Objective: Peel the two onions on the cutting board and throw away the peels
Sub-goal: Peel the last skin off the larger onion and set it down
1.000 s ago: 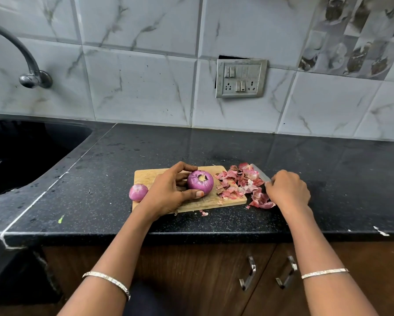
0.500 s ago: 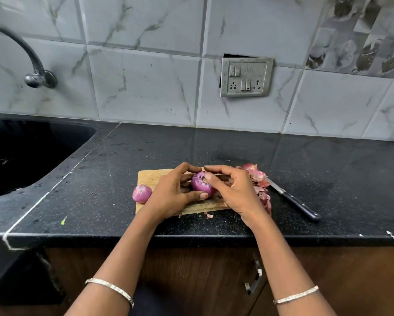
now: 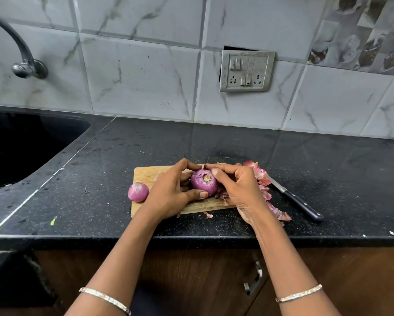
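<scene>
A purple onion (image 3: 204, 184) with its cut end facing me sits over the wooden cutting board (image 3: 146, 175). My left hand (image 3: 171, 192) grips it from the left, thumb under it. My right hand (image 3: 237, 190) holds it from the right, with the thumb pressed on its upper right edge. A second, smaller onion (image 3: 138, 192) lies at the board's left edge, apart from both hands. Pink onion peels (image 3: 263, 179) are heaped on and beyond the board's right end, partly hidden by my right hand.
A black-handled knife (image 3: 302, 205) lies on the black counter right of the peels. Small peel scraps (image 3: 208, 215) lie near the counter's front edge. A dark sink (image 3: 20, 144) and tap (image 3: 23, 62) are at the left. A socket plate (image 3: 247, 71) is on the tiled wall.
My right hand let go of the knife, which now lies on the counter, and came left onto the onion. My left hand has kept its grip on that onion.
</scene>
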Motion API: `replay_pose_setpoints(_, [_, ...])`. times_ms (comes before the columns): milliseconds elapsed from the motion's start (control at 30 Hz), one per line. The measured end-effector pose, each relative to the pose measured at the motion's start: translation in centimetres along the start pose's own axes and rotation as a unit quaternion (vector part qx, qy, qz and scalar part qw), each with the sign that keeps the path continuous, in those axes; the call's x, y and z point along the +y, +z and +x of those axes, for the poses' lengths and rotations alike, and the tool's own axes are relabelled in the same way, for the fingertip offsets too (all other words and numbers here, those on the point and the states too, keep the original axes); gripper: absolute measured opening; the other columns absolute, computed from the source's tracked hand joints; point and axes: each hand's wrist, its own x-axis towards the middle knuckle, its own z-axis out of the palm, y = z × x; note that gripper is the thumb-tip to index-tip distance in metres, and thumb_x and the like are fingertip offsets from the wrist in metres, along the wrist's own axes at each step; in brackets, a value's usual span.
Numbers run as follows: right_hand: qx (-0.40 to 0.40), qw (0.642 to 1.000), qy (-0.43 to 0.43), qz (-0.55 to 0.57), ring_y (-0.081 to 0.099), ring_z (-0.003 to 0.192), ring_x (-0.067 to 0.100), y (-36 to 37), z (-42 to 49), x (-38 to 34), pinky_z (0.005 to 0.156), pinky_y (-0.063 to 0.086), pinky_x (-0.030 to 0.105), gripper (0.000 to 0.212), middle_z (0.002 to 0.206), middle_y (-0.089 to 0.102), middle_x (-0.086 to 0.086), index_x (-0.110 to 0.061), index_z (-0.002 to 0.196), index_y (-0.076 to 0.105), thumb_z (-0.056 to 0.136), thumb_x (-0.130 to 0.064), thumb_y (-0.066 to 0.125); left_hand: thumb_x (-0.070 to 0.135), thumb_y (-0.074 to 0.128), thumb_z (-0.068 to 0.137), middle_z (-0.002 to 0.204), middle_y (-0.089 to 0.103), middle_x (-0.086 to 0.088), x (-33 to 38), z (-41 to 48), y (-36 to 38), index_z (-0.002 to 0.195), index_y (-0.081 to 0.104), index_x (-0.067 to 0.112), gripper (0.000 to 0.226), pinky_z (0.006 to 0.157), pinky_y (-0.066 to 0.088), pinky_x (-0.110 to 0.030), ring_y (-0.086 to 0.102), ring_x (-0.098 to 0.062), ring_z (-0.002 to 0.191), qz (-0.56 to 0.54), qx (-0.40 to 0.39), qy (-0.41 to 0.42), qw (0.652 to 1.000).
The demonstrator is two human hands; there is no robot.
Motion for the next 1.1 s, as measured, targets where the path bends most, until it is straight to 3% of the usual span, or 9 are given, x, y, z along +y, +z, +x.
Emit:
replay_pose_setpoints(167, [-0.022, 1.000, 0.003, 0.019, 0.070, 0.109, 0.010, -0.2, -0.3, 0.1, 0.094, 0.056, 0.029, 0.023, 0.111, 0.077, -0.001, -0.008, 0.111, 0.078, 0.089, -0.004, 0.073, 0.015, 0.091, 0.072, 0.106, 0.078, -0.001, -0.1, 0.0, -0.1, 0.117, 0.058, 0.024, 0.056, 0.098, 0.056, -0.046, 0.074, -0.014, 0.101, -0.009, -0.005, -0.006, 1.000])
replay_pose_setpoints(367, [0.015, 0.999, -0.037, -0.024, 0.073, 0.099, 0.012, 0.4, 0.0, 0.3, 0.090, 0.059, 0.037, 0.015, 0.098, 0.079, -0.002, -0.011, 0.104, 0.080, 0.092, -0.017, 0.074, 0.009, 0.090, 0.071, 0.106, 0.078, -0.003, 0.1, -0.1, -0.1, 0.116, 0.058, 0.020, 0.056, 0.097, 0.057, -0.045, 0.074, -0.014, 0.102, -0.019, -0.001, -0.012, 1.000])
replay_pose_setpoints(567, [-0.018, 1.000, -0.015, 0.001, 0.072, 0.105, 0.014, -0.1, -0.2, 0.2, 0.092, 0.059, 0.036, 0.029, 0.106, 0.078, 0.001, -0.008, 0.108, 0.078, 0.080, -0.010, 0.084, 0.008, 0.090, 0.071, 0.103, 0.078, -0.001, 0.2, -0.3, -0.2, 0.113, 0.058, 0.021, 0.054, 0.096, 0.058, -0.045, 0.074, -0.014, 0.100, -0.016, 0.001, -0.007, 1.000])
replay_pose_setpoints(767, [0.018, 1.000, -0.022, 0.001, 0.075, 0.092, 0.019, 1.0, 0.0, -0.1, 0.086, 0.061, 0.040, 0.021, 0.093, 0.079, 0.002, -0.011, 0.095, 0.080, 0.076, -0.018, 0.088, 0.009, 0.091, 0.070, 0.097, 0.079, 0.003, 0.3, -0.4, -0.1, 0.108, 0.058, 0.024, 0.053, 0.094, 0.058, -0.043, 0.074, -0.010, 0.098, 0.013, 0.009, 0.005, 1.000])
replay_pose_setpoints(967, [0.059, 0.996, -0.046, -0.053, 0.072, 0.080, 0.013, 1.6, 0.2, 0.2, 0.075, 0.058, 0.032, 0.011, 0.081, 0.077, -0.001, -0.012, 0.087, 0.079, 0.090, -0.022, 0.076, 0.020, 0.095, 0.065, 0.096, 0.079, 0.006, 0.2, -0.3, 0.1, 0.106, 0.059, 0.030, 0.056, 0.095, 0.058, -0.041, 0.074, -0.006, 0.094, 0.037, 0.026, 0.012, 0.999])
replay_pose_setpoints(1100, [0.013, 0.998, -0.036, -0.042, 0.074, 0.089, 0.011, 1.0, 0.0, 0.1, 0.077, 0.058, 0.025, 0.010, 0.091, 0.078, -0.002, -0.011, 0.097, 0.079, 0.088, -0.011, 0.077, 0.021, 0.096, 0.063, 0.098, 0.079, 0.004, 0.0, -0.2, 0.0, 0.101, 0.057, 0.039, 0.057, 0.095, 0.057, -0.043, 0.075, -0.009, 0.096, 0.029, 0.026, 0.007, 0.999])
